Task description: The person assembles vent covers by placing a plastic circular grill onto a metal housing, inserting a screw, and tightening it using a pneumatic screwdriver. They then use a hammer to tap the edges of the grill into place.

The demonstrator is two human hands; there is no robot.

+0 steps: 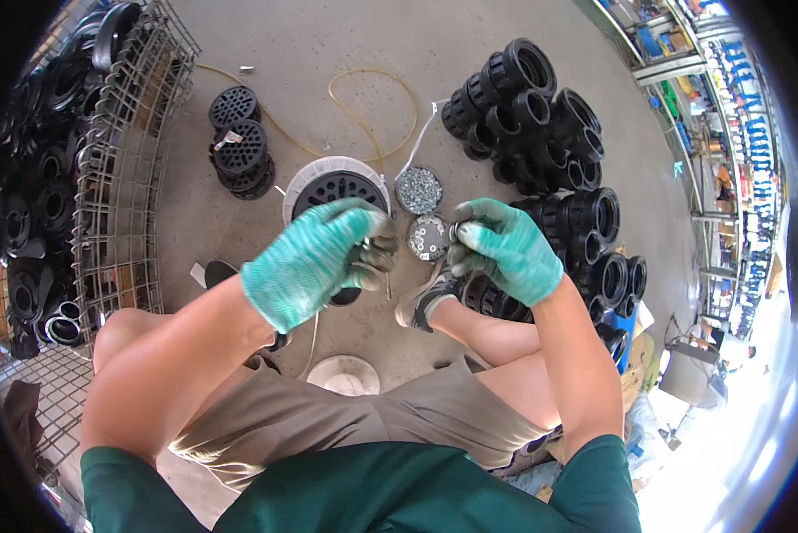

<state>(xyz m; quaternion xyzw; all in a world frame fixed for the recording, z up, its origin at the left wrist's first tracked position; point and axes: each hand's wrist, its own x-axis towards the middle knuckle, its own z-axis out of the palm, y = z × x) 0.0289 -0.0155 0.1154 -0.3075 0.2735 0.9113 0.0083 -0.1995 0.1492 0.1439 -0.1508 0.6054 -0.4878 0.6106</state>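
My left hand [323,253], in a green knit glove with grey worn fingertips, has its fingers pinched together above the white bucket [291,200]. A tiny bit of something pale shows at its fingertips, too small to name. A perforated round black grate [339,188] lies on top of the bucket, partly behind that hand. Gloved the same way, my right hand [506,249] pinches a small metal piece [453,232] between thumb and fingers. Beside it are a round container of small metal fasteners [418,190] and another with scattered nut-like pieces [428,236].
At left stands a wire cage [123,151] full of black rings. Black grates [241,147] are stacked on the floor near a yellowish hose [372,73]. Black pipe fittings [523,115] pile up at right, before shelving [714,178]. A white round lid-like object [344,375] sits between my legs.
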